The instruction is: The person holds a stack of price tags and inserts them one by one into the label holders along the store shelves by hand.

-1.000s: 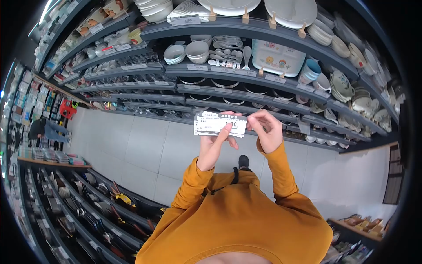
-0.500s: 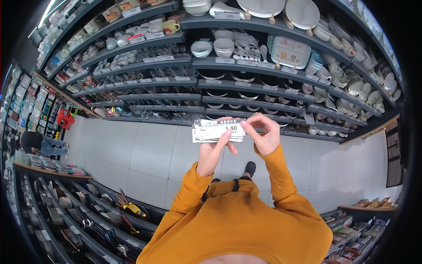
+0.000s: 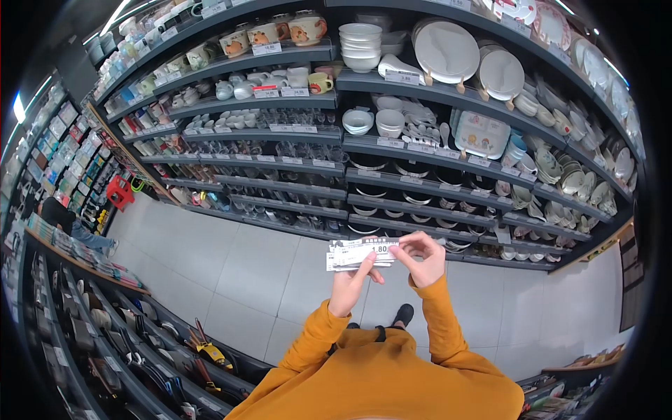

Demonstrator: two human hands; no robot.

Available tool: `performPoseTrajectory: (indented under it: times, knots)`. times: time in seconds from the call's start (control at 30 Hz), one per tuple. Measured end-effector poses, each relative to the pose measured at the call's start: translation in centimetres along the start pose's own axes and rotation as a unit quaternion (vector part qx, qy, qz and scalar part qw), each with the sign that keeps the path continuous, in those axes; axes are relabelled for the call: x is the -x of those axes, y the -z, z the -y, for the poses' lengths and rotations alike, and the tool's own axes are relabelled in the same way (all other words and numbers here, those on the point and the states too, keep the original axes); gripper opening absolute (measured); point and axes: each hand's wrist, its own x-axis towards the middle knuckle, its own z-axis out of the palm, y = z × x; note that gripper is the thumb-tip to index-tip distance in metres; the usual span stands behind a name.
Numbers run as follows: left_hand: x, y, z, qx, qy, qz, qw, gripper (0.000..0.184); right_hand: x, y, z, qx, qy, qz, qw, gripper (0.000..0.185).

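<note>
A small stack of white paper price labels (image 3: pixel 355 256), the top one printed with "1.80", is in front of my body at about waist height. My left hand (image 3: pixel 348 288) is closed on the stack from below, its thumb lying across the front and its fingers behind. At the right end of the top label, the thumb and forefinger of my right hand (image 3: pixel 425 262) are pinched together on its edge. The labels are slightly fanned, with uneven edges showing at the left.
Dark shelves (image 3: pixel 269 168) ahead carry glasses, mugs, white bowls (image 3: pixel 360 47), plates (image 3: pixel 446 52) and a divided tray (image 3: pixel 481 136). Pans and utensils fill the shelf behind at lower left. A person (image 3: pixel 56 215) is at the far left, near a red stool (image 3: pixel 120 193). Light tiles (image 3: pixel 245 269) cover the aisle.
My view has tilted up, so the shelves and labels appear lower and more of the upper shelves shows. Both hands keep their hold on the labels.
</note>
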Motion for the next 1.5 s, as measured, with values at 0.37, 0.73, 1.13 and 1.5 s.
performPoseTrajectory:
  times: [0.37,0.73,1.13,1.5]
  knots:
    - [-0.7,-0.8,1.7,0.009,0.04,0.009,0.999,0.026,0.3,2.3,-1.7,-0.083,-0.087,-0.004,0.993,0.015]
    - [-3.7,-4.5,5.0,0.025,0.053,-0.027,0.998,0.026,-1.8,7.9,-4.3,-0.098,-0.112,-0.002,0.989,0.016]
    - [-4.1,-1.9,5.1,0.013,0.067,-0.082,0.994,0.023,-3.8,7.1,-5.9,-0.083,-0.176,0.084,0.977,0.021]
    - [-3.7,13.9,-0.1,0.005,0.089,-0.008,0.996,0.028,-4.3,-8.1,-6.3,-0.053,-0.183,0.093,0.977,0.021]
